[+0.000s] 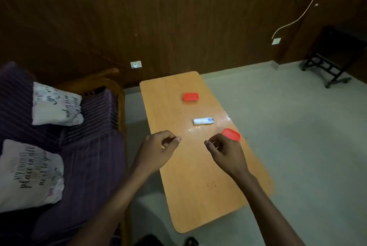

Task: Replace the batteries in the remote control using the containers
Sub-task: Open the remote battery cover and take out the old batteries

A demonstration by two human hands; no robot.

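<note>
1. Hovering over the desk, my left hand and right hand hung apart, fingers loosely curled, holding nothing.
2. The remote control lay just beyond them, between the far red container and the near red container, which sat at the desk's right edge.
3. I judged that my right hand, being close to it, could nudge the near container off the edge.

The near cushion, lying at eight o'clock on the sofa, is showing "peace in all"; its other lines, and the far cushion's script, are reading too blurred.
</note>
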